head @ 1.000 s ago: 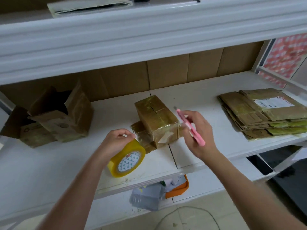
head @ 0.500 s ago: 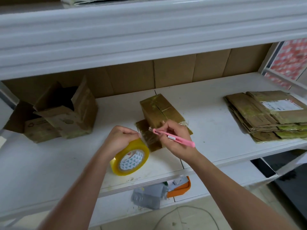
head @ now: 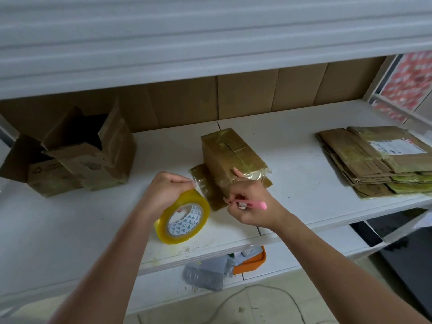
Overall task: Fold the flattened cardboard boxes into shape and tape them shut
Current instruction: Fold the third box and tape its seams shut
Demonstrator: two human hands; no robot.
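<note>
Pinching a stretched tape strip between left hand, gripping the yellow-edged clear tape roll, and the brown taped cardboard box mid-shelf, just right; right hand, nearer, holds pink slim cutter lying left-right

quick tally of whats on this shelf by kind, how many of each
Brown taped-up cardboard box: 1
Open brown cardboard boxes: 2
Stack of flattened brown cardboard boxes: 1
Yellow tape roll: 1
Pink utility knife: 1
Total: 6

We can read no words; only a recycling symbol on the open box at left.
</note>
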